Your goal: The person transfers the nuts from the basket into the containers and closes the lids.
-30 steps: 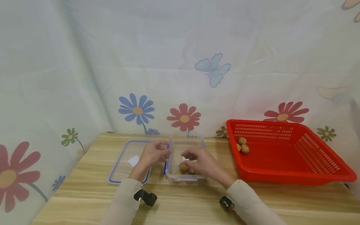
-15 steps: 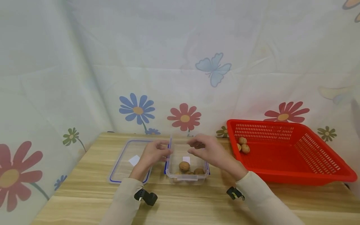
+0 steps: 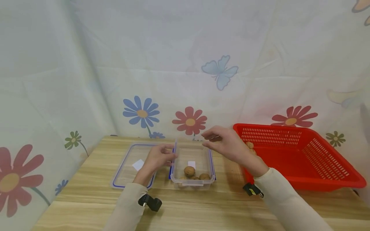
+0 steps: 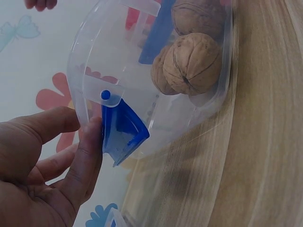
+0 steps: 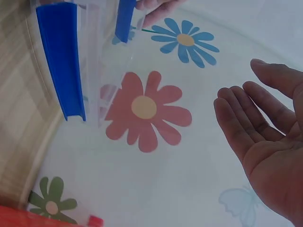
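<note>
On the table stands a clear plastic box (image 3: 198, 182) with blue side latches (image 4: 124, 130), holding several walnuts (image 3: 189, 171) near its front wall and a white paper square (image 3: 191, 165). My left hand (image 3: 158, 157) touches the box's left side with lightly bent fingers, beside a hanging latch. Whether any fingertip reaches inside the rim is hard to tell. My right hand (image 3: 228, 142) is in the air between the box and a red basket (image 3: 284, 183); its palm (image 5: 274, 163) shows nothing held. Some walnuts (image 3: 250, 145) lie at the basket's left end, partly behind that hand.
Left of the box, a clear lid (image 3: 127, 175) with a blue seal lies flat, a white paper piece (image 3: 138, 165) on it. The wooden table (image 3: 185, 211) meets a flower-patterned cloth (image 3: 162, 80) at the back.
My right hand has risen out of the box and moved right towards the red basket, uncovering a walnut at the front right corner. The left hand stays at the box's side.
</note>
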`<state>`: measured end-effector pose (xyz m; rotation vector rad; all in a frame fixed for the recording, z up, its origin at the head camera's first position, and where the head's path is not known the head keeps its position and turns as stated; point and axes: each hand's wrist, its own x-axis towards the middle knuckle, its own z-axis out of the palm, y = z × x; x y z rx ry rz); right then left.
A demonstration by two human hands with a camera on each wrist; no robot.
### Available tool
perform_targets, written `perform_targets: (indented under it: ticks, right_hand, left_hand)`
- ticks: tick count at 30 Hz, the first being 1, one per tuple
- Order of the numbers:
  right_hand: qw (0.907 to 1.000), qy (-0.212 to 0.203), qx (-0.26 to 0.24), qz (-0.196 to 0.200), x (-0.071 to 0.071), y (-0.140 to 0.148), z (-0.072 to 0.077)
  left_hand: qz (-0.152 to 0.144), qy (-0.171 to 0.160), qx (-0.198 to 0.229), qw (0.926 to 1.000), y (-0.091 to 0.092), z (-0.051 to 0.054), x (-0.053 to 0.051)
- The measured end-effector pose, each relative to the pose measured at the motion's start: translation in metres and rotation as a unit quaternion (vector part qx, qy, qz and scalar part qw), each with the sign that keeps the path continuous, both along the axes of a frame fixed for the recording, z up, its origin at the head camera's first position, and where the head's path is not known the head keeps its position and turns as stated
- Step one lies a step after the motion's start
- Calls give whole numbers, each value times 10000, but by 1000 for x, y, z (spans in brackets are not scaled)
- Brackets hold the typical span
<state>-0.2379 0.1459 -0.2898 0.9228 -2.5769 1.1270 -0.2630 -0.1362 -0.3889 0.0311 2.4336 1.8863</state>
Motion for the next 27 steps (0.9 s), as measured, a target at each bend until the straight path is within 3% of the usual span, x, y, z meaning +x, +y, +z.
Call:
perform_targets:
  ticks: [9,27]
  right_hand:
    - [9997,29,156,-206,-5,16,18]
    - [9964,-314,315,-719,-29,53,33]
  left_hand:
    - [-5,-6,52,10000,0,1,0]
    - [-31,38,161,9999,-1,2,1]
